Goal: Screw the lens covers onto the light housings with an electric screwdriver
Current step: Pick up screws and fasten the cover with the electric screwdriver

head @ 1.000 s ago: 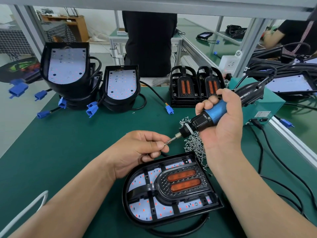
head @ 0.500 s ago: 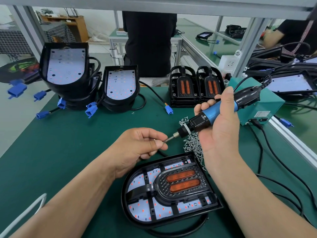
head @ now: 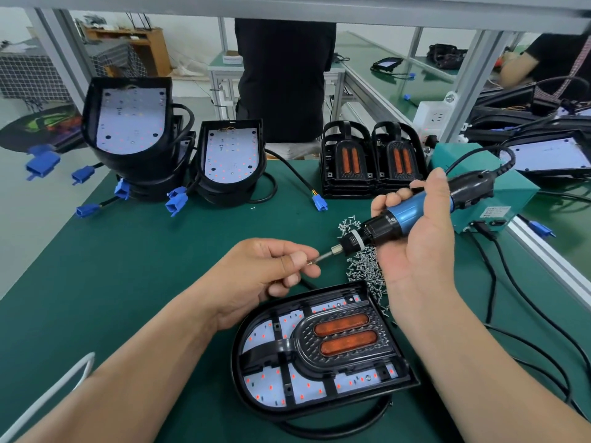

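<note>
Slightly lower than a second ago sits the cabled tail of the electric screwdriver [head: 406, 215], so the tool lies flatter, while its bit [head: 326, 255] meets the screw [head: 309, 263] at the same spot.

The right grip [head: 415, 251] is wrapped around the blue barrel, and the left grip [head: 265, 273] pinches the small screw between thumb and forefinger against the bit tip. The driver's long axis runs from far right down to near left, almost level over the worktop [head: 128, 266]. The lens cover [head: 339, 340] sits in the light housing [head: 243, 372], below the bit tip and nearer the person. The right grip is closest to the housing's far right corner, just beside the loose screw pile [head: 364, 266]. The likely next move is to swing the bit tip down and upright over a cover hole.
</note>
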Demonstrator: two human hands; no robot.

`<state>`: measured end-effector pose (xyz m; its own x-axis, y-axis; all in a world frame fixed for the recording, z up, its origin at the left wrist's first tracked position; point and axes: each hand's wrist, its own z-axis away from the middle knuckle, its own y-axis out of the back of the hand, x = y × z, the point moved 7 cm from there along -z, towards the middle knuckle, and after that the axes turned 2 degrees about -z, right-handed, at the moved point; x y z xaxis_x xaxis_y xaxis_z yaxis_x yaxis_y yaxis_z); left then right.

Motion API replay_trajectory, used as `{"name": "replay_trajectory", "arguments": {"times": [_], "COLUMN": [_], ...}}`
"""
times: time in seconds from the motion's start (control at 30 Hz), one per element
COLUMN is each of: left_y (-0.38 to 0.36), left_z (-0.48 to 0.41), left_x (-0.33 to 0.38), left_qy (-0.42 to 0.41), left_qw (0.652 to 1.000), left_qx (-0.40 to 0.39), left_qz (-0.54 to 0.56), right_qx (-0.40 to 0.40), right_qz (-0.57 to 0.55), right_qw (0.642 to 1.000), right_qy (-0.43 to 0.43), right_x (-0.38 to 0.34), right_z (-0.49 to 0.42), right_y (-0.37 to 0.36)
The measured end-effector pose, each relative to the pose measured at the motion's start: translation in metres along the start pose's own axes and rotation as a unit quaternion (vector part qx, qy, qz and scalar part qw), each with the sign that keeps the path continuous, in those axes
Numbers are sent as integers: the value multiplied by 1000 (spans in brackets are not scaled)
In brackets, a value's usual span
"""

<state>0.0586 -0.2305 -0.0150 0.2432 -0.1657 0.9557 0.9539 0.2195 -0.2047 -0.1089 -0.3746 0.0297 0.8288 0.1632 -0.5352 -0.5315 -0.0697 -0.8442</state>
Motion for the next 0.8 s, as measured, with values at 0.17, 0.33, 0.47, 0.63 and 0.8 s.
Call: {"name": "replay_trajectory", "arguments": {"times": [0.17,0.33,0.47,0.63,0.8], "left_y": [5,22,27,25,26], "left_z": [4,16,28,31,30], "left_x": [1,4,6,6,5], "left_qy": [24,89,104,79,74], "left_qw": [1000,985,965,952,953], "left_qx": [8,-24,-79,-116,-101], "left_qz": [-15,-149,-227,-270,-276], "right_qx": [-1,-78,-170,-236,-256], "right_qz": [-16,-6,29,100,139], "right_qw": [1000,997,984,966,957], "right_qy": [-4,-24,-33,-23,-14], "right_x": [-1,-2,0,6,12], "right_z": [2,13,36,62,71], "right_y": [-3,-24,-48,-67,-72]}}
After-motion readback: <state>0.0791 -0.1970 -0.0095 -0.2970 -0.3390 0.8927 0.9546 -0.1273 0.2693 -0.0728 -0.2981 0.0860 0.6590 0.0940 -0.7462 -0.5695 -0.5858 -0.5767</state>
